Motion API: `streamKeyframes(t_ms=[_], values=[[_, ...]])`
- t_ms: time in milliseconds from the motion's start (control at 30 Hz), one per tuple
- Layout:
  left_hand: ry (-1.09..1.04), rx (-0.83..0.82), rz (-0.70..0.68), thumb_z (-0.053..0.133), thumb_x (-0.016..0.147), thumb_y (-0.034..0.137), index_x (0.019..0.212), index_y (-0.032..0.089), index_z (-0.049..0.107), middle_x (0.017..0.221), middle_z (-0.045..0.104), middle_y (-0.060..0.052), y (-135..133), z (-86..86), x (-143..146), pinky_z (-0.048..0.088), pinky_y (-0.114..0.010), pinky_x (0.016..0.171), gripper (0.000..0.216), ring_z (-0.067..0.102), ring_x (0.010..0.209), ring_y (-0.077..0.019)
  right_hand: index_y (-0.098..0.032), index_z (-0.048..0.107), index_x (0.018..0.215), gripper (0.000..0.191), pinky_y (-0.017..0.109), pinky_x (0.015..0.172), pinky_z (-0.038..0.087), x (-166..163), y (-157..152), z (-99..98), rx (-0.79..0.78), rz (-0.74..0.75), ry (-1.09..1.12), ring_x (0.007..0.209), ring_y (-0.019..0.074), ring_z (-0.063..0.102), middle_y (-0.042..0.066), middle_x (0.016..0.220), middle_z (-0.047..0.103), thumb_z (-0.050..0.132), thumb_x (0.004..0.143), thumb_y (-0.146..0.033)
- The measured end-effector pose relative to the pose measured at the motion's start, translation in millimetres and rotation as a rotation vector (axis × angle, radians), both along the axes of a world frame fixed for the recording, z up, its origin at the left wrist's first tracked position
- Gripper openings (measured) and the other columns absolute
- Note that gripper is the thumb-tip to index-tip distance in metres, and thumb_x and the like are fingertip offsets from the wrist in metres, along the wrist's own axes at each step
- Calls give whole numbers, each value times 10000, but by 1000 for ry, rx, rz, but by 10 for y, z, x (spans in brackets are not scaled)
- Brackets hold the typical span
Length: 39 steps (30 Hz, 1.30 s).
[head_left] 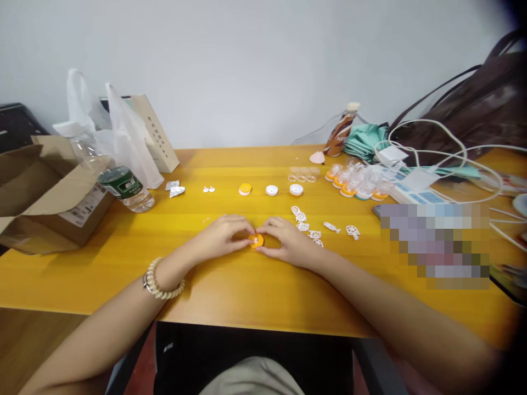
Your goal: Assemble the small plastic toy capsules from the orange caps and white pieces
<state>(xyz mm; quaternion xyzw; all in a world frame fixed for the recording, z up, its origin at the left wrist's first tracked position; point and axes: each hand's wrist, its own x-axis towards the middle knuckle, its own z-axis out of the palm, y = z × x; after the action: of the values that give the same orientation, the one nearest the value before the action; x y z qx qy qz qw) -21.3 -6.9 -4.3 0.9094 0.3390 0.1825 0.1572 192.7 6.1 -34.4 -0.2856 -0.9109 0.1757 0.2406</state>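
- Orange disc [256, 241] with a white centre sits between the two hands at the middle of the tabletop [247, 291], near the front edge; whether it rests on the wood or is lifted just clear of it cannot be told.
- Left hand [222, 236] comes at it from the left and right hand [288, 242] from the right, and the fingertips of both meet on it.
- Fingers of both hands are closed in a pinch on the disc's rim, so neither hand is nearer than the other.
- Being round, the disc has no long axis, and its white face is turned up.
- White cut-out shapes [313, 226] lie scattered just to the right of the right hand, apart from it.
- Farther back is a row of small round caps [272, 190], with a cluster of clear and orange pieces [354, 184] to its right.
- At the left stand a water bottle [125, 189], a plastic bag [119, 131] and an open cardboard box [45, 203]; at the right lie a power strip [411, 192] with white cables and a brown bag [473, 109].
- Behind it all is a plain pale wall [247, 66].
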Motion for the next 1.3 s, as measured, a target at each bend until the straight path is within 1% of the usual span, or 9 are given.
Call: streamKeyframes(t_ms=[233,400,467,567,733,900,1300], values=[[-59,-64,28,608,803,344,953,193,613,931,655,-33,-8,-26,-20,453,-274,795,213,608,849,-154,-186,582,1045,273,358,811,466,-10,-10,26,-3,-5,38,911,213,584,86,966,628,611,789,-278],[-42,-80,56,596,813,307,954,194,631,920,683,-32,5,-41,-36,469,-260,777,184,634,831,-149,-190,586,1018,223,341,824,472,-24,-15,27,-26,-12,57,918,205,622,73,999,671,586,798,-221],[-48,-82,42,573,829,295,969,189,633,931,688,-37,12,-36,-44,471,-253,776,185,639,829,-144,-189,593,990,191,332,804,479,-27,-17,24,-39,-43,65,895,201,633,68,977,683,578,803,-222],[-63,-77,-20,559,841,275,981,185,641,944,687,-45,35,-38,-64,471,-251,778,186,636,829,-140,-180,601,950,155,326,778,487,-24,-13,13,-50,-81,70,864,200,644,68,944,694,579,805,-229],[-101,-62,-111,541,855,257,1013,176,646,963,676,-66,83,-69,-91,478,-253,788,206,629,843,-140,-180,607,932,136,338,784,486,-12,2,-9,-41,-58,88,859,201,645,72,938,697,581,809,-232],[-86,-23,-126,529,862,252,1025,177,656,1013,664,-82,85,-81,-89,480,-270,822,219,628,892,-154,-167,607,940,146,330,784,483,-14,12,-1,-38,-50,73,865,202,645,77,938,694,588,810,-232],[-81,8,-122,514,873,252,1024,181,665,1013,670,-79,90,-110,-101,479,-265,827,226,632,891,-153,-173,614,938,143,346,804,480,-13,12,-13,-31,-41,77,877,203,643,79,946,696,586,813,-236]])
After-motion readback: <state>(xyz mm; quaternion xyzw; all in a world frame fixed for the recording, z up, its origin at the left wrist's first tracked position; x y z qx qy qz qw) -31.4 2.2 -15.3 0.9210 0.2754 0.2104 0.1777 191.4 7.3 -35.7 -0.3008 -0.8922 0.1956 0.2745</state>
